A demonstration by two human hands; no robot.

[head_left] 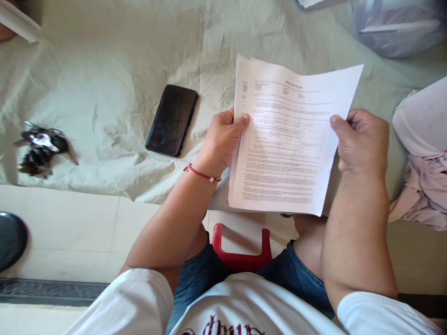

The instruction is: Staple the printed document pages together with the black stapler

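Observation:
Several printed paper sheets (pixel 282 149), loosely stacked, are held up above the front edge of the cloth-covered surface. Small dark text and a table of lines cover the top sheet. My left hand (pixel 225 135) pinches the stack's left edge, thumb on top and the other fingers behind it. On that wrist is a red braided bracelet. Gripping the right edge is my right hand (pixel 365 137), thumb on the front, its fingers curled and partly hidden. Left of my left hand, a black smartphone (pixel 172 120) lies on the cloth with its screen dark.
A bunch of keys (pixel 45 148) lies on the pale green cloth (pixel 104 60) at the left. At the upper right sits a clear plastic bag (pixel 401 28); light pink fabric (pixel 424 186) lies at the right edge. Below is a red stool (pixel 240 260) between my knees.

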